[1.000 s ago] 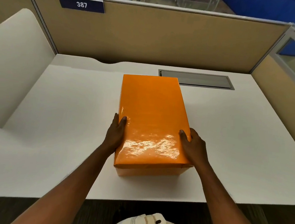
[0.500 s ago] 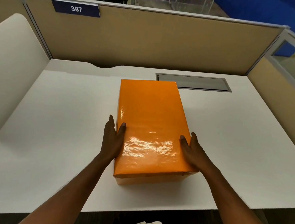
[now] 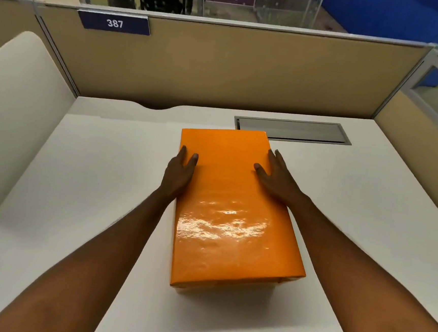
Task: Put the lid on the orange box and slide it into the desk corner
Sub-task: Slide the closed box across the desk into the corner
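A glossy orange box [image 3: 231, 220] with its lid on sits lengthwise in the middle of the white desk [image 3: 92, 181]. The lid covers the box fully; a paler strip of the box's base shows under the near edge. My left hand [image 3: 179, 173] presses against the box's left side near its far end, thumb on the lid. My right hand [image 3: 277, 181] lies on the right edge of the lid, fingers spread and flat. Both hands flank the box's far half.
A grey cable hatch [image 3: 295, 130] is set in the desk just behind the box's far right corner. Tan partition walls [image 3: 221, 68] close the back and right sides. A white curved panel [image 3: 18, 111] stands at the left. The far left and far right corners lie behind.
Both hands have slid forward along the box's sides from its near half to its far half. The box looks nearer the hatch, though the camera also moved.
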A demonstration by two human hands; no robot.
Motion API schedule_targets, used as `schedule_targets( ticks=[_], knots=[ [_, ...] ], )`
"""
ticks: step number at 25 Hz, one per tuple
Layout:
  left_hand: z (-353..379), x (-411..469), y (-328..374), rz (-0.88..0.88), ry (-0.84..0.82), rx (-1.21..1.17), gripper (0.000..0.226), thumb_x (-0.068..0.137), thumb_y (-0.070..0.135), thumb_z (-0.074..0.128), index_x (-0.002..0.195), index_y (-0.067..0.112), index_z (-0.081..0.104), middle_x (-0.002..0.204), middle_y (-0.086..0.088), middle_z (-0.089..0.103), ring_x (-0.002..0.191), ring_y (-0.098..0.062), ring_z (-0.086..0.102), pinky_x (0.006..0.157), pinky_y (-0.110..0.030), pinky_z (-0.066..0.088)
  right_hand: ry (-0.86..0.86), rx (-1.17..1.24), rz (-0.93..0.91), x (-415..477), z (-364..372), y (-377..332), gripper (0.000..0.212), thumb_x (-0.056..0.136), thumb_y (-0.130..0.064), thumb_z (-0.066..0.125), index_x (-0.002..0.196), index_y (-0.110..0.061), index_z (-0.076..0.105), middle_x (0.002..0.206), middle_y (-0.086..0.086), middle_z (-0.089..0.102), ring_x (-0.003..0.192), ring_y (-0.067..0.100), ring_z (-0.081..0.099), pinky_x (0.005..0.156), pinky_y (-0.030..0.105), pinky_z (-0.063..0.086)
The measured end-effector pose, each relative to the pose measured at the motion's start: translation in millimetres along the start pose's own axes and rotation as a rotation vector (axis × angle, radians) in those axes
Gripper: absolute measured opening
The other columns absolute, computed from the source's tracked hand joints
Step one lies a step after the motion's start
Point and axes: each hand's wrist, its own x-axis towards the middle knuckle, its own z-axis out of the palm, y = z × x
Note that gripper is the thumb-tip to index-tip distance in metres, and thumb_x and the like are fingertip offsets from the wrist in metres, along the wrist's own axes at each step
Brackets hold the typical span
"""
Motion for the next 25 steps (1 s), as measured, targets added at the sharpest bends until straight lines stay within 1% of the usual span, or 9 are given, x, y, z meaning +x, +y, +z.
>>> schedule_targets(
  ticks=[2, 5, 11, 13, 16, 20, 22, 23, 25],
  knots=[
    [4.8, 2.2, -3.6, 0.006, 0.001, 0.018, 0.066, 0.100, 0.044, 0.036, 0.155, 0.018, 0.011, 0.160, -0.012, 0.027, 0.143, -0.035, 0.033, 0.116, -0.050, 0.027, -0.007, -0.004, -0.012, 4.9, 6.5, 2.2, 0.075, 0.094, -0.051, 0.036, 0.151, -0.018, 0.000, 0.161, 0.003, -0.004, 0.146, 0.028, 0.011, 0.115, 0.046, 0.018],
    [9.3, 5.7, -11.0, 0.005, 0.058, 0.031, 0.064, 0.100, 0.044, 0.037, 0.155, 0.020, 0.013, 0.156, -0.012, 0.035, 0.139, -0.035, 0.040, 0.115, -0.051, 0.031, 0.013, 0.002, -0.012, 9.4, 11.8, 6.2, 0.073, 0.095, -0.050, 0.034, 0.150, -0.018, -0.002, 0.161, 0.002, -0.003, 0.146, 0.026, 0.011, 0.114, 0.048, 0.019],
    [12.9, 13.2, -19.6, 0.030, 0.086, 0.010, 0.064, 0.099, 0.044, 0.041, 0.154, 0.025, 0.016, 0.153, -0.009, 0.042, 0.136, -0.031, 0.046, 0.114, -0.052, 0.035, 0.051, 0.045, -0.009, 14.3, 14.6, 13.4, 0.070, 0.095, -0.050, 0.034, 0.150, -0.022, 0.002, 0.161, 0.002, 0.006, 0.145, 0.026, 0.018, 0.113, 0.048, 0.022],
    [13.6, 14.5, -22.4, 0.034, 0.100, -0.028, 0.064, 0.098, 0.044, 0.044, 0.154, 0.026, 0.019, 0.151, -0.008, 0.044, 0.134, -0.030, 0.047, 0.113, -0.052, 0.037, 0.064, 0.050, -0.007, 15.0, 17.6, 15.5, 0.069, 0.095, -0.051, 0.034, 0.150, -0.023, 0.003, 0.160, 0.002, 0.008, 0.144, 0.026, 0.019, 0.112, 0.047, 0.023],
    [14.0, 14.4, -25.2, 0.023, 0.150, -0.117, 0.064, 0.095, 0.044, 0.051, 0.151, 0.024, 0.029, 0.150, -0.006, 0.046, 0.133, -0.029, 0.050, 0.111, -0.050, 0.040, 0.086, 0.056, -0.016, 16.5, 18.7, 15.9, 0.069, 0.094, -0.051, 0.035, 0.150, -0.024, 0.004, 0.160, 0.002, 0.010, 0.144, 0.025, 0.020, 0.112, 0.045, 0.024],
    [13.7, 8.6, -21.7, -0.004, 0.219, -0.139, 0.065, 0.089, 0.047, 0.059, 0.147, 0.024, 0.038, 0.147, -0.005, 0.051, 0.129, -0.027, 0.054, 0.105, -0.045, 0.044, 0.092, 0.094, 0.000, 14.3, 19.5, 17.2, 0.071, 0.093, -0.053, 0.036, 0.150, -0.025, 0.005, 0.159, 0.002, 0.013, 0.143, 0.027, 0.022, 0.111, 0.046, 0.025],
    [13.9, 3.0, -16.7, -0.016, 0.279, -0.110, 0.064, 0.088, 0.050, 0.060, 0.143, 0.023, 0.044, 0.140, -0.006, 0.058, 0.122, -0.026, 0.059, 0.099, -0.039, 0.046, 0.090, 0.165, 0.010, 13.7, 16.9, 15.0, 0.072, 0.092, -0.052, 0.041, 0.149, -0.024, 0.008, 0.157, 0.006, 0.021, 0.139, 0.030, 0.030, 0.107, 0.046, 0.031],
    [13.8, 0.3, -14.6, -0.032, 0.312, -0.078, 0.063, 0.088, 0.052, 0.058, 0.141, 0.021, 0.048, 0.137, -0.008, 0.061, 0.119, -0.026, 0.061, 0.098, -0.038, 0.045, 0.089, 0.227, 0.025, 12.8, 15.0, 13.5, 0.071, 0.091, -0.051, 0.045, 0.147, -0.022, 0.012, 0.154, 0.008, 0.028, 0.134, 0.032, 0.037, 0.102, 0.044, 0.037],
    [11.4, -2.1, -12.3, -0.076, 0.365, -0.012, 0.060, 0.090, 0.055, 0.052, 0.134, 0.014, 0.056, 0.132, -0.011, 0.064, 0.118, -0.028, 0.062, 0.101, -0.039, 0.045, 0.098, 0.333, 0.041, 11.3, 13.3, 12.3, 0.066, 0.089, -0.047, 0.052, 0.140, -0.018, 0.021, 0.143, 0.013, 0.041, 0.122, 0.034, 0.050, 0.089, 0.037, 0.043]
  ],
)
